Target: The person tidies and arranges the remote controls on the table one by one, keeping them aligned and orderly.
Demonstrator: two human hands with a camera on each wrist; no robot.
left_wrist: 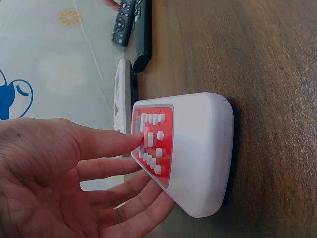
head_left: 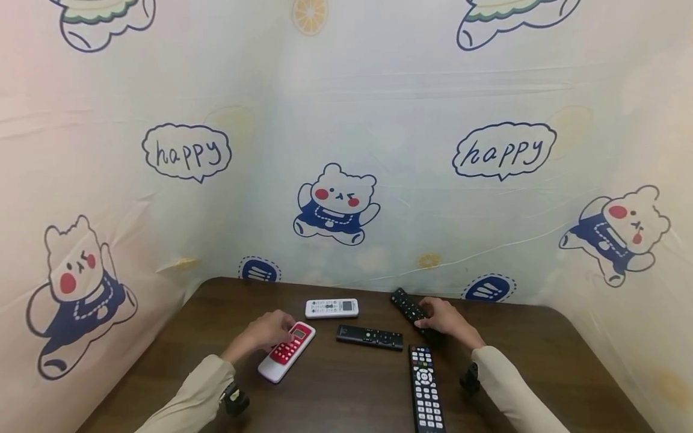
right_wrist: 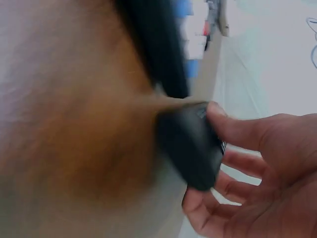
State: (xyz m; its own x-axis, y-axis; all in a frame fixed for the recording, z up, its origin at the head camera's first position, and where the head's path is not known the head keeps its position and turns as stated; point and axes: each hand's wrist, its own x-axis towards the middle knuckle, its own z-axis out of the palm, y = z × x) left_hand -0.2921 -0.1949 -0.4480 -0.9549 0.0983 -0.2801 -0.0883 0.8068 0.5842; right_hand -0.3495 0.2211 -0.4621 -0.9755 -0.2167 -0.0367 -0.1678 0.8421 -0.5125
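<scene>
On the left, my left hand (head_left: 269,329) holds a white remote control with a red button panel (head_left: 286,352). The left wrist view has the thumb on the red face of that remote (left_wrist: 198,144) and the other fingers along its side. At the right, my right hand (head_left: 445,317) grips a slim black remote control (head_left: 405,305) that lies slanted, its far end toward the cloth. Seen from the right wrist, thumb and fingers clasp this black remote (right_wrist: 188,144) by opposite edges, near its blunt end; the picture is blurred.
Between the hands lie a white remote (head_left: 331,308) toward the back and another black remote (head_left: 369,337) before it. A long black remote with white buttons (head_left: 426,391) points toward me, left of my right forearm. Printed cloth (head_left: 411,228) surrounds the brown table (head_left: 346,397).
</scene>
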